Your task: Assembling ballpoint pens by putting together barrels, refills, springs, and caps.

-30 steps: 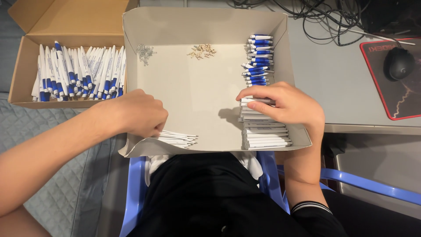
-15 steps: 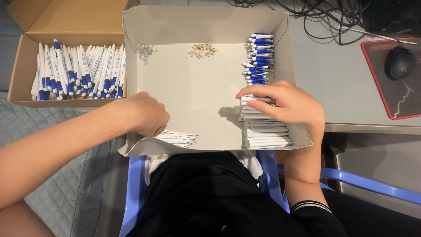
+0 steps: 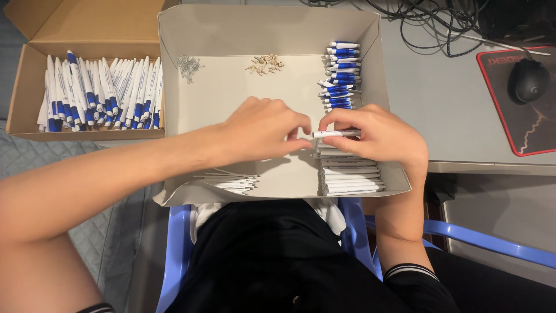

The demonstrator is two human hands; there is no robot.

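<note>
A shallow white cardboard tray [image 3: 231,35] rests on my lap. My right hand [image 3: 379,136] grips a white pen barrel [image 3: 336,134] held level over the stack of white barrels [image 3: 350,177] at the tray's right front. My left hand [image 3: 263,127] has its fingertips pinched at the barrel's left end; something small may be between them, but it is hidden. A thin pile of white refills [image 3: 229,181] lies at the left front. Blue-and-white pen halves [image 3: 340,75] are stacked at the right rear.
Small springs [image 3: 188,65] and tan tips [image 3: 265,64] lie at the tray's back. A brown box [image 3: 35,35] of finished blue-and-white pens [image 3: 98,93] stands to the left. A grey desk with a mouse [image 3: 528,80], a red-edged mat and cables is to the right. Blue chair below.
My left hand has left the refill pile at the tray's left front and moved right to meet the right hand. My right hand has lifted one white barrel off the stack.
</note>
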